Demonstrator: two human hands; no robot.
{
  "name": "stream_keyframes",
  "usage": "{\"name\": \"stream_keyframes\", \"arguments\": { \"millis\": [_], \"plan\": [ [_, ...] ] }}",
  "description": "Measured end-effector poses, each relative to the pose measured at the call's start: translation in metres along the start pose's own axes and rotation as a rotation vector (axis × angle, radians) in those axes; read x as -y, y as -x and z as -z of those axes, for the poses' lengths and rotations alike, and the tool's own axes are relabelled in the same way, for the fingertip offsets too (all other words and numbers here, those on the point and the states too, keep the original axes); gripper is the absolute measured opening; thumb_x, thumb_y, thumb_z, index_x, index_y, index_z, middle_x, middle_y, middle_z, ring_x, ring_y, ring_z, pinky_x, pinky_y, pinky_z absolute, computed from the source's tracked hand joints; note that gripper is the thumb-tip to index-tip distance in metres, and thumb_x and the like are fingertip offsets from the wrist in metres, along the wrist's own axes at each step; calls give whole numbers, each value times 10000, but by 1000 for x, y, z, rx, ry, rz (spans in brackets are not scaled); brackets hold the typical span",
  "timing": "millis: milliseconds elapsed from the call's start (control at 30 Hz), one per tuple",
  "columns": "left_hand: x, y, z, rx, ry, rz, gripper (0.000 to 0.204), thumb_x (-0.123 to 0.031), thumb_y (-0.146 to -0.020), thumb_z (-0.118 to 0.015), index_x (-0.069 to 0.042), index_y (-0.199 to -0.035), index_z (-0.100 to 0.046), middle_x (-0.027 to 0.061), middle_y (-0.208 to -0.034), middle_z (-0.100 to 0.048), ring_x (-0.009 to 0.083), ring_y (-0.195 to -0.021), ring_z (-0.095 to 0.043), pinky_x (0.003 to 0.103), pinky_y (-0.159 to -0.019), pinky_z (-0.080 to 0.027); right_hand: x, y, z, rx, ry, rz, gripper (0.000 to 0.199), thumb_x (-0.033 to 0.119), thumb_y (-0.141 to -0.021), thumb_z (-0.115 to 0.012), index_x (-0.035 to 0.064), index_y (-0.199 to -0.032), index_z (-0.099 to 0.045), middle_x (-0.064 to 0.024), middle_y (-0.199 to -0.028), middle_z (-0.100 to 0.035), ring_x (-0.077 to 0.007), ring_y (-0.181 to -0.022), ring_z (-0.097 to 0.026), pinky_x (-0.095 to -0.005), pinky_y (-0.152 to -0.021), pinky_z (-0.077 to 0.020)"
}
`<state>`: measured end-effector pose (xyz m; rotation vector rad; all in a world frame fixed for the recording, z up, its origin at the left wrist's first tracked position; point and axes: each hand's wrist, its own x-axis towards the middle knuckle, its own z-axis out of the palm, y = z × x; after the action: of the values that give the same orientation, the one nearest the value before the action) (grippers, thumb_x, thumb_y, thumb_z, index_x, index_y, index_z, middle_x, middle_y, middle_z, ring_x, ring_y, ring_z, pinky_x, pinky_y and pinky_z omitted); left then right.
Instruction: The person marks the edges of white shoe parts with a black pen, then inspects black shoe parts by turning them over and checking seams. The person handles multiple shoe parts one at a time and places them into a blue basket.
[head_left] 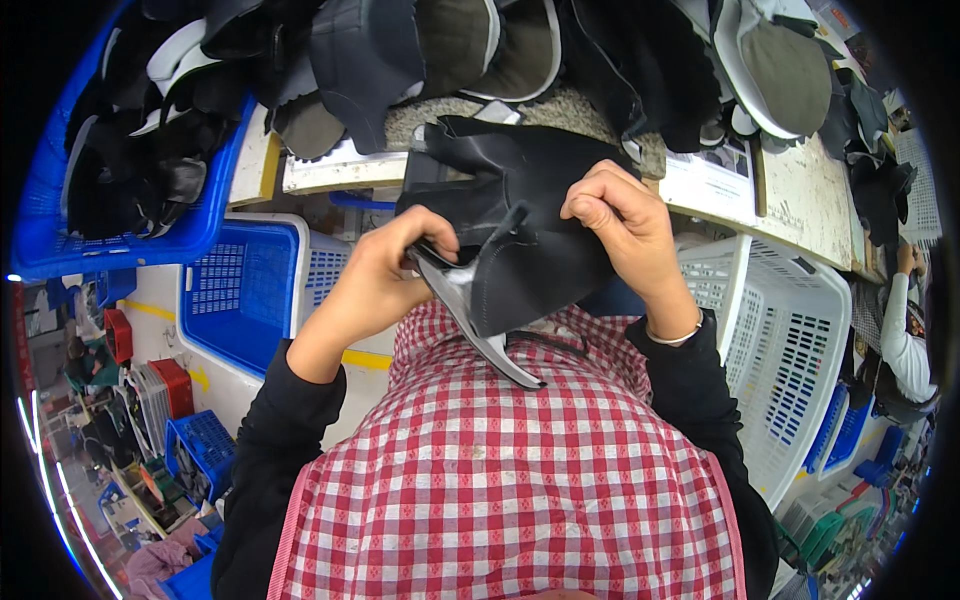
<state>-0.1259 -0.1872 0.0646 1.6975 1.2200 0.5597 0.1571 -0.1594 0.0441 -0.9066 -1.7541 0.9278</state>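
A black sewn shoe upper (553, 262) with a pale grey edge strip hangs in front of my body, below the table's front edge. My left hand (372, 272) is closed on its left side, thumb and fingers pinching the edge near the strip. The strip curves down toward my apron and ends in a dark tip. At the upper's right side my right hand (628, 222) is closed, with thumb and curled fingers pressed together. What lies in that pinch, if anything, is too small to make out.
Several black and grey uppers (365, 70) are heaped along the worktable (810, 200). A blue crate (215, 225) at far left holds more. Below stand a blue basket (240, 345) on the left and a white basket (790, 350) on the right. Another person's arm (905, 345) shows at far right.
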Motion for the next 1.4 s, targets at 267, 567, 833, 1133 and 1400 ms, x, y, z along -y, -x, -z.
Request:
{"name": "stream_keyframes", "arguments": {
  "millis": [267,567,833,1133,1400],
  "plan": [
    [-51,0,10,-71,-452,-677,444,160,-650,-736,0,-1042,-601,142,-1073,-571,331,-987,-573,386,-813,-502,54,-22,2,121,497,574,279,268,-715,-878,125,-928,-769,14,-923,-731,-212,-953,-675,-373,-818,-469],
    [-44,-23,-7,-182,-565,-733,632,203,-667,-608,9,-1268,-590,171,-1237,-618,370,-1104,-617,424,-858,-565,52,-12,-3,125,626,513,175,158,-712,-837,104,-843,-734,-1,-781,-711,-156,-767,-682,-328,-729,-487],
    [-38,-30,-15,-192,-550,-732,605,185,-666,-608,-13,-1236,-658,139,-1171,-667,341,-1085,-629,408,-864,-554,18,-16,-8,-140,519,170,70,117,-785,-723,81,-783,-663,-39,-636,-665,-198,-590,-681,-327,-528,-501],
    [-34,-21,-15,-330,-341,-790,394,113,-587,-680,-61,-932,-753,70,-911,-696,288,-896,-587,403,-836,-477,-40,26,80,-764,-566,-420,140,66,-982,-581,63,-846,-613,-19,-713,-630,-169,-772,-736,-274,-714,-592],
    [-118,-53,0,-202,-196,-587,371,110,-613,-715,-42,-948,-768,59,-873,-589,228,-898,-543,329,-826,-437,-50,118,87,-486,-917,-307,412,358,-1093,-544,-27,-1153,-678,-151,-942,-761,-247,-870,-765,-321,-701,-622]
  ]
}}
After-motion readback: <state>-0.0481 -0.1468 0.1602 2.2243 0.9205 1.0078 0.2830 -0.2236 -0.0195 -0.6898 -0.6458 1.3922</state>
